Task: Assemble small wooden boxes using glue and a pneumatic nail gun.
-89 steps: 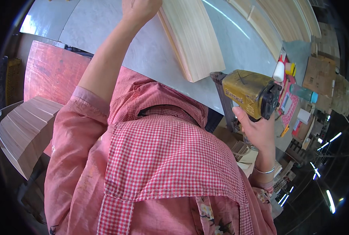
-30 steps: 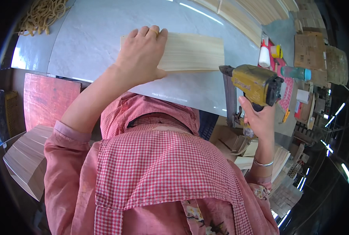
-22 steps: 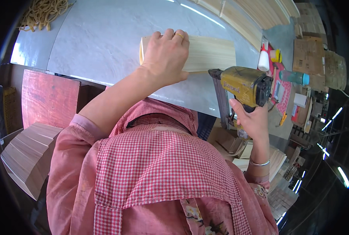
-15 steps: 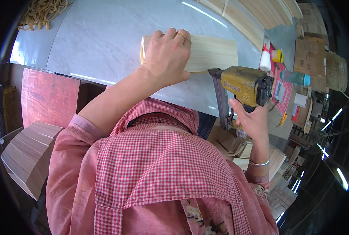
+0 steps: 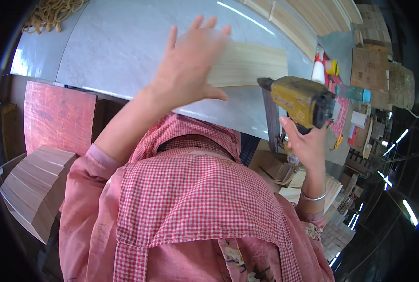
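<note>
A pale wooden board (image 5: 254, 66) lies on the grey, smooth-topped table (image 5: 120, 47). My left hand (image 5: 188, 63) is open over the board's left end, fingers spread and thumb pointing right; slight motion blur hides whether it touches the wood. In my right hand (image 5: 308, 143) is a worn yellow and black nail gun (image 5: 297, 98), gripped by its handle. Its nose points left, close to the board's lower right corner, and its long magazine hangs down past the table's front edge. The board's left end is hidden behind my left hand.
A glue bottle (image 5: 318, 73), a yellow tub (image 5: 331, 67) and a teal bottle (image 5: 352, 92) stand to the right. Long wooden strips (image 5: 289, 26) lie at the far right. Tan bands (image 5: 54, 14) heap at far left, above a reddish panel (image 5: 56, 115) and stacked boards (image 5: 35, 188).
My left hand has let go of the board, spread its fingers and shifted slightly left. The nail gun has moved a little right, away from the board.
</note>
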`<action>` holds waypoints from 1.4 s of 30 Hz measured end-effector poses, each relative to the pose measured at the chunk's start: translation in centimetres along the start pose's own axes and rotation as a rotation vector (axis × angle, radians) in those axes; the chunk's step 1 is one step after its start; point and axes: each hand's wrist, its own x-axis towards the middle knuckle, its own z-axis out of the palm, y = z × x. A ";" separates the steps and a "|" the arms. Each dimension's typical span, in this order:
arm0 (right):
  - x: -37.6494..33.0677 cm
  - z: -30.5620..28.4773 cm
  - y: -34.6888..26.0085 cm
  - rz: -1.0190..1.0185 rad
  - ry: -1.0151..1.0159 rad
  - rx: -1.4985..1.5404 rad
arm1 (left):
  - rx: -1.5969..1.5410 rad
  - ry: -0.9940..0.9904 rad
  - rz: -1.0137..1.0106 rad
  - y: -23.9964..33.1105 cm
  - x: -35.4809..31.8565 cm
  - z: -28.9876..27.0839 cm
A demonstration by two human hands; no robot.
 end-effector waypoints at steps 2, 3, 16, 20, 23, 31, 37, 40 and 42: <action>-1.0 0.6 -1.0 0.016 0.021 0.047 | -0.112 0.207 0.047 -2.1 -2.3 -0.4; -1.3 1.2 -1.3 0.004 0.007 0.050 | -0.100 0.208 0.032 -2.8 -3.1 -0.2; -2.1 6.3 -4.5 -0.254 -0.245 -0.007 | -0.320 0.076 -0.103 -5.2 -6.3 3.0; -2.5 6.9 -4.7 -0.209 -0.228 0.025 | -0.334 0.080 -0.110 -5.2 -6.4 3.1; -2.9 7.1 -5.0 -0.178 -0.213 0.049 | -0.344 0.080 -0.115 -5.2 -6.3 3.0; -2.5 6.5 -6.4 -0.109 -0.215 -0.057 | -0.369 0.093 -0.126 -5.2 -6.2 3.1; -0.2 6.4 -8.3 -0.278 -0.182 -0.221 | -0.370 0.095 -0.130 -5.2 -6.4 3.1; 0.8 6.8 -8.7 -0.265 -0.190 -0.202 | -0.357 0.120 -0.118 -5.3 -6.4 3.0; 1.3 7.0 -8.9 -0.246 -0.194 -0.176 | -0.342 0.138 -0.099 -5.4 -6.4 3.0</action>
